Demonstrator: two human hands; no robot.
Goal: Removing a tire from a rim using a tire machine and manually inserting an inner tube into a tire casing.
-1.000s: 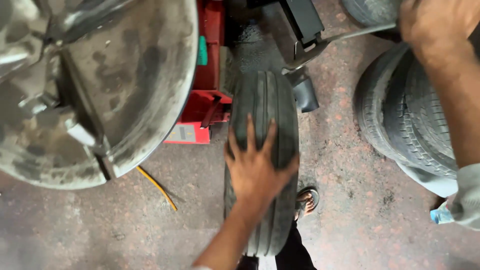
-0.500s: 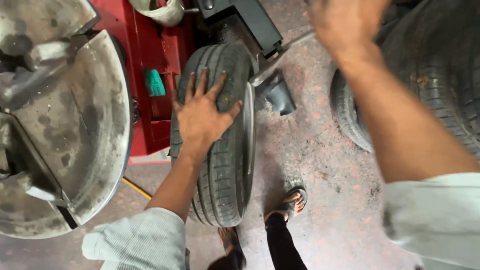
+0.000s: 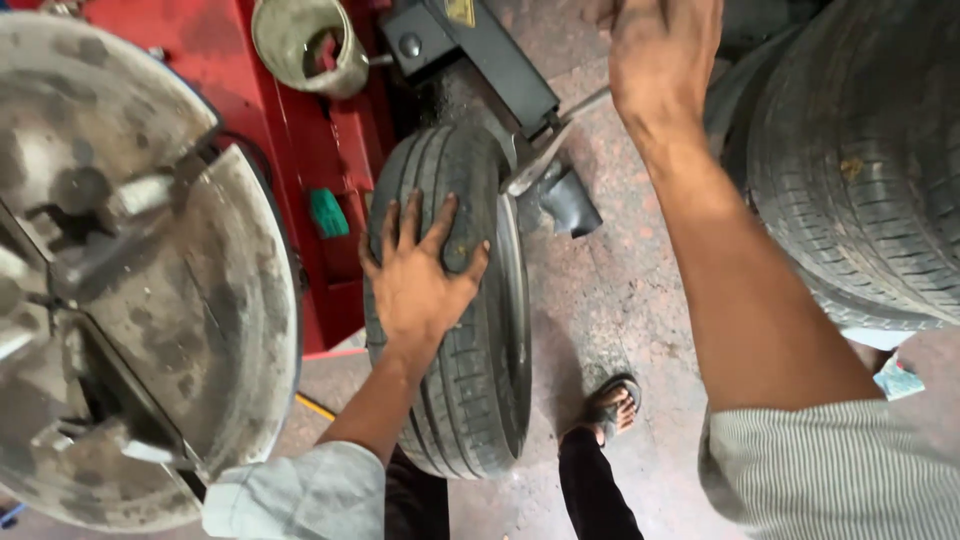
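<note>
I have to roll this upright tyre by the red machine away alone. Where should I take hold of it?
Probably the top of the tread, from above: the tyre stands upright on edge, and the left hand already lies flat there, steadying it.

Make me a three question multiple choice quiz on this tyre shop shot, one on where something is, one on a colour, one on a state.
1. The left hand rests on:
A. the upright tyre
B. the round metal table
C. the floor

2. The machine body beside the tyre is:
A. blue
B. red
C. yellow

3. The left hand's fingers are:
A. clenched
B. spread flat
C. pinching a tool

Answers: 1 A, the palm lies on its tread. 2 B, its panels are red. 3 B, the fingers splay across the tread.
</note>
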